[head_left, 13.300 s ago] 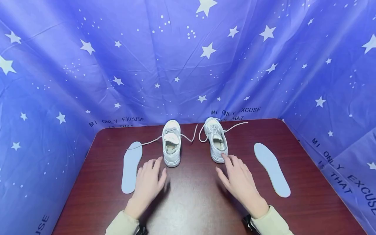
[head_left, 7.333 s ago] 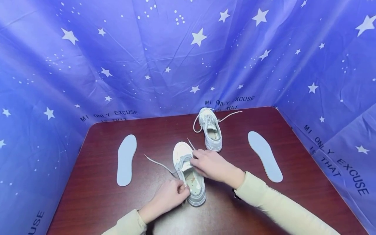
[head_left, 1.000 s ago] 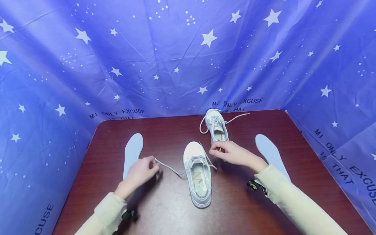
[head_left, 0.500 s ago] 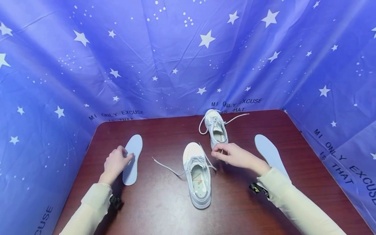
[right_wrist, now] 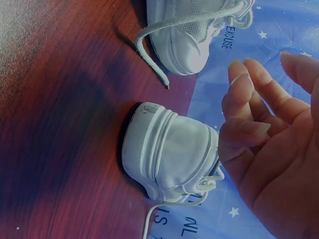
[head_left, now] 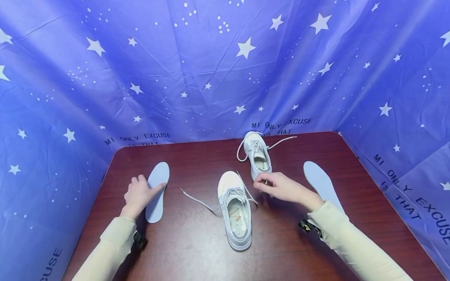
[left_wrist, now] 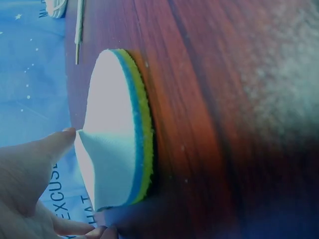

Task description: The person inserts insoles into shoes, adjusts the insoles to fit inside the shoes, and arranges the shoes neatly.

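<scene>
My left hand (head_left: 137,197) is over a pale insole (head_left: 157,214) lying on the table. Its thumb reaches across the insole's top and appears to touch it in the left wrist view; the fingers are spread beside the left edge. Blue and yellow layers show at the insole's edge (left_wrist: 144,164). My right hand (head_left: 286,189) hovers at the heel of the far white shoe (head_left: 261,156), fingers loosely bent, nothing held. In the right wrist view a gap parts that hand from the shoe heel (right_wrist: 174,144). The nearer white shoe (head_left: 234,210) stands between the hands, its lace hanging loose.
A second pale insole (head_left: 321,181) lies at the right, partly behind the right sleeve. The near shoe's lace (head_left: 198,200) trails left over the red-brown table (head_left: 197,253). A blue star-patterned cloth (head_left: 211,58) hangs around the back and sides.
My left hand has moved left from the near shoe's lace end to the left insole. Earlier, both hands worked at the near shoe, which has come forward. The right hand stays almost still lately.
</scene>
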{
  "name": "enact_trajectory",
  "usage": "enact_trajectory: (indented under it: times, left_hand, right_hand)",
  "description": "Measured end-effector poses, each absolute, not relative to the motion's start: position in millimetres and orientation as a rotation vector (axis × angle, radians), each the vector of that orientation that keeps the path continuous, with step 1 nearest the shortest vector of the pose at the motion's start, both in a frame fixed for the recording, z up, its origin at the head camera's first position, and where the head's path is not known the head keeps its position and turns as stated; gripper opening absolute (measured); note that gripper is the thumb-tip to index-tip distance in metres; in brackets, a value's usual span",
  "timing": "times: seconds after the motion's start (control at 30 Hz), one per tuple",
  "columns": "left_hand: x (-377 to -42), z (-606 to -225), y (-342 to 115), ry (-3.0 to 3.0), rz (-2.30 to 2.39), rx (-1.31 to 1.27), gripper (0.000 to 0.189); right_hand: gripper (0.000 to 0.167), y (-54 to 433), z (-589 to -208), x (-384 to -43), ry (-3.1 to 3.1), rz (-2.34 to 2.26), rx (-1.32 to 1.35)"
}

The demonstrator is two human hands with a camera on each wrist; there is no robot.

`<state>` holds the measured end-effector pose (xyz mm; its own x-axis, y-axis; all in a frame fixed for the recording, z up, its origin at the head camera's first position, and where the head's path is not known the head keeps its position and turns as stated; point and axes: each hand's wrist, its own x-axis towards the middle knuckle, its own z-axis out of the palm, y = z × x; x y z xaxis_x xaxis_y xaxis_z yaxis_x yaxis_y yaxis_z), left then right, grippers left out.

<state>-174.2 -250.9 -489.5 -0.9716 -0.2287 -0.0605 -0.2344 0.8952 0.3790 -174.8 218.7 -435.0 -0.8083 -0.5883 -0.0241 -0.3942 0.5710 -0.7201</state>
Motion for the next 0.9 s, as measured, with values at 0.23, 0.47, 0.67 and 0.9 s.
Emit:
enact_trajectory:
  times: [0.23, 0.47, 0.67, 0.9]
  left_hand:
    - [-175.4, -492.5, -246.2, 3.056, 0.602, -0.347, 0.079]
    - [-177.7, -495.8, -244.9, 3.064, 0.6, -0.326, 0.074]
    - [-177.8, -495.4, -247.2, 3.082, 0.621, -0.323, 0.076]
    - [-177.0, -495.7, -253.4, 3.057, 0.663, -0.299, 0.072]
  right_hand:
    - [0.012, 219.5, -436.8, -173.9, 2.544, -1.075, -0.817]
    - [0.017, 219.5, -437.4, -172.6, 2.544, -1.065, -0.801]
    - [0.015, 219.1, -438.3, -173.1, 2.548, -1.049, -0.811]
    - [0.017, 218.5, -439.4, -174.3, 2.537, -1.048, -0.832]
